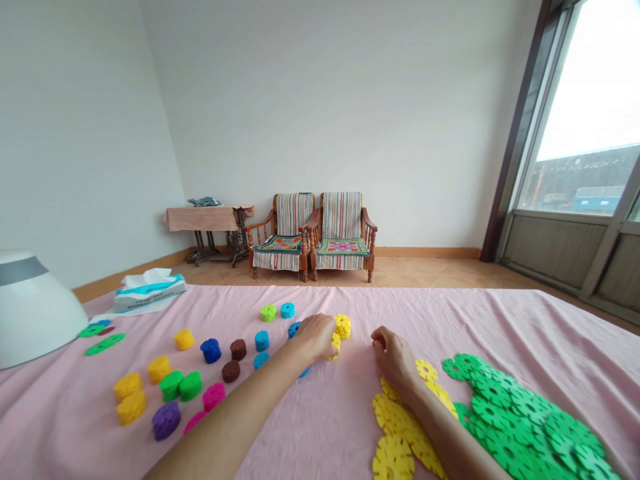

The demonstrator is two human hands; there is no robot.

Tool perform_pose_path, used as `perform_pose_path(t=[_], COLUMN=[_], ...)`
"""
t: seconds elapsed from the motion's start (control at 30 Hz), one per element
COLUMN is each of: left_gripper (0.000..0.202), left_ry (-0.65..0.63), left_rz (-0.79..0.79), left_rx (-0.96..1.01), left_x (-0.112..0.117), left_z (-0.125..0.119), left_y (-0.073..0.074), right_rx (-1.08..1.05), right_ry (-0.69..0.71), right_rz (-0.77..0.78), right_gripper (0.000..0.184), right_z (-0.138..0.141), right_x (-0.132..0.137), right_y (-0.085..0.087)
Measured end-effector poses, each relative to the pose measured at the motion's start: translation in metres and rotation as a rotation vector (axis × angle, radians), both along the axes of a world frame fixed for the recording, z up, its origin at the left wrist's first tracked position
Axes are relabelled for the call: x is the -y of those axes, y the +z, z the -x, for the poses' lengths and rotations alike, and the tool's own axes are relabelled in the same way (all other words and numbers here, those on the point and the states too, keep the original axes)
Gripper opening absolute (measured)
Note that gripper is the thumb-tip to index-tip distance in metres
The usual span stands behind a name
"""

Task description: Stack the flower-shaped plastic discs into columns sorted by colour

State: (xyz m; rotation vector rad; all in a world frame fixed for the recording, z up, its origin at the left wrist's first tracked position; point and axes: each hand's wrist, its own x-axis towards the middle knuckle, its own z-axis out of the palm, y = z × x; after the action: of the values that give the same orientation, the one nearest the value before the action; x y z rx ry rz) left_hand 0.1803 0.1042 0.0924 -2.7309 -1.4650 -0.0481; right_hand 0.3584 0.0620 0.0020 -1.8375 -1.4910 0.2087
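Observation:
My left hand [317, 337] is closed on a small stack of yellow flower-shaped discs [335, 347], its fingers partly hiding them. Just beyond it, another yellow stack [343, 325] stands on the pink cloth. My right hand [394, 355] hovers to the right with its fingers curled together; whether anything is between them is hidden. Below that wrist spreads a pile of loose yellow discs [400, 420], partly covered by the forearm. A blue stack [294, 329] shows behind my left hand.
Several stacks stand at the left, among them green [171, 385], purple [166, 420] and brown [238, 349]. A heap of green discs [520, 407] lies at the right. A tissue box [150, 293] and a white rounded object [37, 313] stand at the far left.

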Motion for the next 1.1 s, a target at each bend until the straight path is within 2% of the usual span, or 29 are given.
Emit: perform_pose_path(t=[0.2, 0.33, 0.47, 0.53, 0.63, 0.73, 0.83, 0.97, 1.1], left_gripper=[0.034, 0.024, 0.006, 0.006, 0.011, 0.012, 0.013, 0.018, 0.053], left_ry=[-0.037, -0.127, -0.217, -0.231, -0.227, -0.206, -0.160, -0.093, -0.069], left_rz=[-0.024, -0.057, 0.113, 0.187, 0.242, 0.257, 0.268, 0.285, 0.238], left_rx=[0.071, 0.186, 0.385, 0.419, 0.484, 0.561, 0.654, 0.817, 0.977], left_x=[0.005, 0.033, 0.073, 0.088, 0.099, 0.101, 0.100, 0.096, 0.095], left_z=[0.001, 0.003, 0.013, 0.020, 0.030, 0.035, 0.036, 0.036, 0.039], left_y=[0.008, 0.010, -0.011, -0.027, -0.045, -0.054, -0.059, -0.068, -0.072], right_rx=[0.009, 0.047, 0.141, 0.200, 0.257, 0.248, 0.148, -0.203, -0.476], right_ry=[-0.007, 0.057, 0.258, 0.342, 0.430, 0.494, 0.526, 0.536, 0.522], right_rz=[-0.004, 0.044, 0.277, 0.376, 0.489, 0.511, 0.500, 0.468, 0.499], right_gripper=[0.021, 0.020, 0.009, 0.022, 0.034, 0.030, 0.021, 0.008, 0.009], right_z=[-0.001, -0.013, -0.029, -0.033, -0.034, -0.031, -0.027, -0.006, 0.023], right_x=[-0.003, -0.001, 0.015, 0.025, 0.032, 0.032, 0.028, 0.023, 0.021], right_y=[-0.001, 0.013, 0.040, 0.052, 0.062, 0.063, 0.061, 0.057, 0.049])
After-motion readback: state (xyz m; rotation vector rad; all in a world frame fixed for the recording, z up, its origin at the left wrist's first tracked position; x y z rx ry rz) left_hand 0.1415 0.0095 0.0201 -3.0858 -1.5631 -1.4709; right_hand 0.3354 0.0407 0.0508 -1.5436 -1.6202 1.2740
